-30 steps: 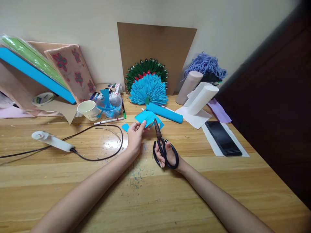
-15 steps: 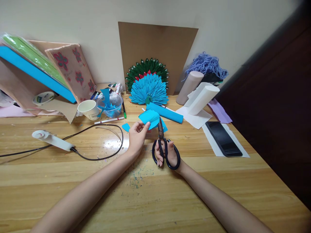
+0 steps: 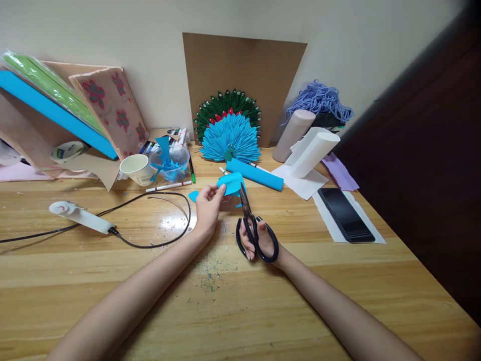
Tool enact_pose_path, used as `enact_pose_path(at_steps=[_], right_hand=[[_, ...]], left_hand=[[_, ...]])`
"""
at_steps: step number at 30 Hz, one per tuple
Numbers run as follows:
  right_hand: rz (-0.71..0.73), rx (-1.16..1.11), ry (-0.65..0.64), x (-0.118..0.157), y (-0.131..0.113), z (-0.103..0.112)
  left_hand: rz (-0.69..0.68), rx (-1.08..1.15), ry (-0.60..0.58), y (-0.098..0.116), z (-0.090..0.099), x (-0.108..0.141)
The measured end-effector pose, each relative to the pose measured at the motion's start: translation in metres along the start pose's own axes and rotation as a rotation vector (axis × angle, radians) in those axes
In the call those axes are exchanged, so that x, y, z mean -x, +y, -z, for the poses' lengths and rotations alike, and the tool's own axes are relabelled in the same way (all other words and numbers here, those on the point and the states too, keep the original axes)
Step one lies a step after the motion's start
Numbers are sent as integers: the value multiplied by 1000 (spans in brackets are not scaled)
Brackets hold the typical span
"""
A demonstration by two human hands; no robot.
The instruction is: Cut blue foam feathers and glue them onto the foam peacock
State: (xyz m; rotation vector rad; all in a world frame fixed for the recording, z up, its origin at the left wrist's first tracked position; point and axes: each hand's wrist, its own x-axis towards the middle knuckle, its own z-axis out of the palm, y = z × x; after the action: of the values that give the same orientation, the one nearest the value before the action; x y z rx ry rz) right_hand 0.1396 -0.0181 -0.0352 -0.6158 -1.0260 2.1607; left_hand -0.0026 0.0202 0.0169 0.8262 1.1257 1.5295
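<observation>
Between thumb and fingers, my left hand (image 3: pixel 209 206) pinches a piece of blue crepe paper (image 3: pixel 230 183). My right hand (image 3: pixel 265 239) grips a pair of scissors (image 3: pixel 248 218) by its black loop handles. The blades point up and away, with their tips at the right edge of the paper. Small blue scraps (image 3: pixel 194 195) lie just past my left hand. Behind the paper rests a roll of blue crepe paper (image 3: pixel 255 175). Further back, a paper peacock (image 3: pixel 231 138) with blue, red and dark green feathers stands against a brown board (image 3: pixel 244 75).
At left are a paper cup (image 3: pixel 137 169), a clear bowl of blue scraps (image 3: pixel 170 164), a marker (image 3: pixel 169 187) and a white corded glue gun (image 3: pixel 80 217). On the right stand a white roll (image 3: pixel 315 154), a pinkish roll (image 3: pixel 293 135), purple yarn (image 3: pixel 319 103) and a phone (image 3: pixel 345 214).
My left hand has moved slightly left and down with the blue paper, which shows a smaller area now. The scissor tips have swung a little to the left.
</observation>
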Motion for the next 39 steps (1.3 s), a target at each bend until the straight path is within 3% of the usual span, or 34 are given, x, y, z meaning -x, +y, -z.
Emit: enact_pose_path(at_steps=[8,19,30,39], right_hand=[[-118,22,-106,4,-3,6],[-90,279,13,17,-19,-11],[-185,147,-64,11,-14,-3],[-167,146,-4,12,-15,-6]], left_hand=[[-47,-9,35,1,5,-5],[-137,-90,62,-1,8,-9],[-195,-142,21,-1,7,-4],[-155,-120,-9,-5,11,-9]])
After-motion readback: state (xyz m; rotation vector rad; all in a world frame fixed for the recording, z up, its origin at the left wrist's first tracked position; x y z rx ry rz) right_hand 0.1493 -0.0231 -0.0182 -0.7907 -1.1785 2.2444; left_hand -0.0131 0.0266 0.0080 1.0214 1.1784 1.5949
